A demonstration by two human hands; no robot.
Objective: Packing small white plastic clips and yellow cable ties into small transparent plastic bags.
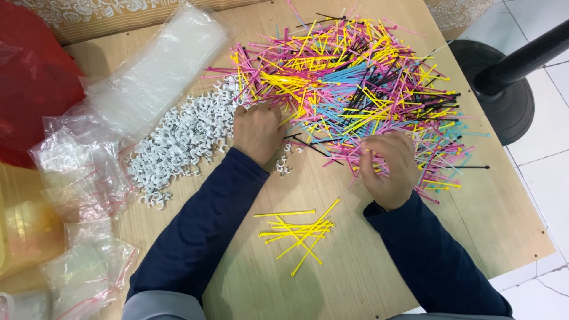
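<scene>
Two hands are out in front of me on the wooden worktop (367,261). A big pile of cable ties (361,83) lies at the far side of the worktop. It has pink, yellow, blue and black ties all mixed up.

My left hand (256,131) rests at the left edge of the big pile, with its fingers curled down on the ties there. I cannot tell if it grips one. My right hand (386,167) sits at the near edge of the big pile. Its fingers are bent in around some pink and yellow ties, and it looks pinched shut on them. My two hands are well apart.

Just left of the big pile is a heap of small white clips (181,145). My left hand touches where that heap meets the big pile. A few loose white clips (283,165) lie just beside my left wrist.

Nearer to me than the big pile, between my two arms, lies a small bunch of yellow ties (299,231) on bare wood.

Far left of the big pile are clear plastic bags (151,71), some flat and some crumpled. Past them are a red bag (32,77) and a yellow tub (24,231). Right of the big pile, off the worktop, stands a black round stand (498,89) on the white floor tiles (545,172).
</scene>
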